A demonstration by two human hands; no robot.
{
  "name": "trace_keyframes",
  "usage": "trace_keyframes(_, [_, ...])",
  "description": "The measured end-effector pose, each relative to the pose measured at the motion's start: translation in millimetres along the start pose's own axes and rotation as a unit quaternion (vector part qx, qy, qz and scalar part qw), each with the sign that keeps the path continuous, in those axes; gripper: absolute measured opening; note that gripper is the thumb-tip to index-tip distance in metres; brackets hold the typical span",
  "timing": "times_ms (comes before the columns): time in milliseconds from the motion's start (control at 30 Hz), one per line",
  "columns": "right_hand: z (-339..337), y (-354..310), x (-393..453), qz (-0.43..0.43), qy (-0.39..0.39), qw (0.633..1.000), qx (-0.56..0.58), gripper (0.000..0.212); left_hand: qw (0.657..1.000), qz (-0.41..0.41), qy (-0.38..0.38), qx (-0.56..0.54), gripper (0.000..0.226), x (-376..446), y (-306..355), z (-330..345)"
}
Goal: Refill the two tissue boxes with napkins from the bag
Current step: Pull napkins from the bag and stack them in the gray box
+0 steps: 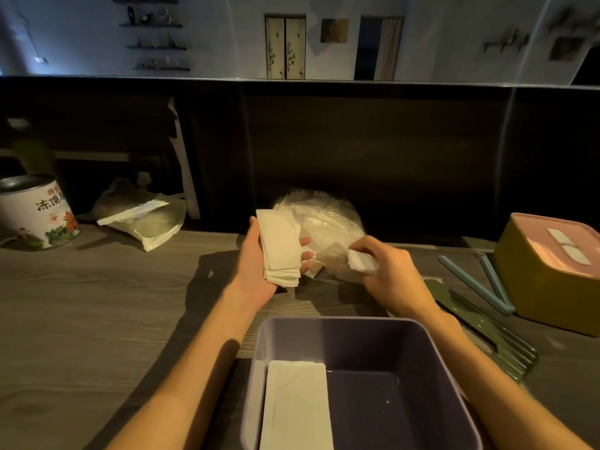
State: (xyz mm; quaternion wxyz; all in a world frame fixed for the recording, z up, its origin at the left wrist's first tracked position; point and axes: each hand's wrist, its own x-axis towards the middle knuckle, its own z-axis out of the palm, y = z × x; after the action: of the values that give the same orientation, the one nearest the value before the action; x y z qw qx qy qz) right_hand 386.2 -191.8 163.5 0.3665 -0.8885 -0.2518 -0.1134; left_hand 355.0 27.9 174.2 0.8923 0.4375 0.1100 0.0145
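Left hand [259,254] grips a napkin stack [281,246]; right hand [386,271] pinches a napkin [360,263] at the plastic bag [328,222].

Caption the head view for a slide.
Left hand holds napkin stack; right hand pulls more from bag.

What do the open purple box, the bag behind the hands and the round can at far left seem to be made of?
Purple box: likely matte plastic, with smooth moulded walls and rounded corners. Bag: thin clear plastic film, crinkled and see-through. Can: probably metal, judging by its shiny rim, with a printed white label; paperboard cannot be excluded.
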Motion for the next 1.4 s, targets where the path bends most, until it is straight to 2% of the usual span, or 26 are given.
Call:
trace_keyframes(100, [-9, -12, -1, 0.063, 0.021, 0.977, 0.205, 0.017, 0.999, 0.026, 0.016, 0.016, 0.061, -3, -1, 4])
trace_keyframes(167, [-17, -21, -3, 0.108, -0.009, 0.946, 0.306, 0.022, 0.998, 0.036, 0.013, 0.053, 0.052, -6, -2, 7])
trace_keyframes(300, [-26, -29, -3, 0.135, -0.076, 0.873, 0.463, 0.040, 0.994, 0.025, 0.005, 0.110, 0.048, -13, -10, 20])
trace_keyframes(333, [-25, -31, -3, 0.138, -0.074, 0.872, 0.463, 0.043, 0.995, 0.012, -0.003, 0.097, 0.047, -14, -14, 24])
trace_keyframes(433, [-15, -28, -4, 0.129, -0.020, 0.931, 0.339, 0.029, 0.997, -0.053, -0.031, 0.041, 0.059, -18, -25, 34])
trace_keyframes(467, [-12, -27, -4, 0.134, -0.002, 0.939, 0.316, 0.026, 0.997, -0.055, -0.053, 0.033, 0.063, -17, -30, 33])
trace_keyframes(567, [-7, -23, -4, 0.165, 0.014, 0.939, 0.301, 0.028, 0.993, -0.049, -0.109, 0.012, 0.069, -17, -33, 33])
trace_keyframes(733, [-13, -18, -3, 0.199, -0.010, 0.944, 0.264, 0.041, 0.990, -0.021, -0.140, -0.027, 0.069, -14, -31, 29])
trace_keyframes(833, [-24, -13, -3, 0.182, -0.015, 0.952, 0.247, 0.026, 0.988, -0.026, -0.142, -0.056, 0.065, -15, -29, 24])
trace_keyframes(900, [-31, -12, -2, 0.165, -0.014, 0.957, 0.238, 0.027, 0.989, -0.042, -0.130, -0.063, 0.058, -17, -26, 24])
trace_keyframes(1033, [-41, -13, 0, 0.135, -0.008, 0.955, 0.263, 0.030, 0.996, -0.033, -0.083, -0.018, 0.046, -16, -27, 25])
trace_keyframes(1100, [-46, -16, 0, 0.104, -0.035, 0.945, 0.307, 0.031, 0.997, -0.031, -0.071, 0.009, 0.041, -18, -27, 26])
trace_keyframes(1167, [-50, -19, 0, 0.079, -0.082, 0.930, 0.350, 0.032, 0.996, -0.048, -0.048, 0.058, 0.048, -18, -28, 22])
trace_keyframes(1267, [-51, -24, -1, 0.042, -0.139, 0.931, 0.334, 0.028, 0.987, -0.087, -0.083, 0.104, 0.069, -15, -29, 21])
trace_keyframes(1333, [-43, -26, -3, 0.030, -0.128, 0.944, 0.304, 0.026, 0.985, -0.092, -0.099, 0.111, 0.072, -17, -30, 23])
trace_keyframes(1400, [-31, -25, -3, 0.039, -0.079, 0.961, 0.263, 0.026, 0.981, -0.123, -0.118, 0.092, 0.076, -23, -32, 29])
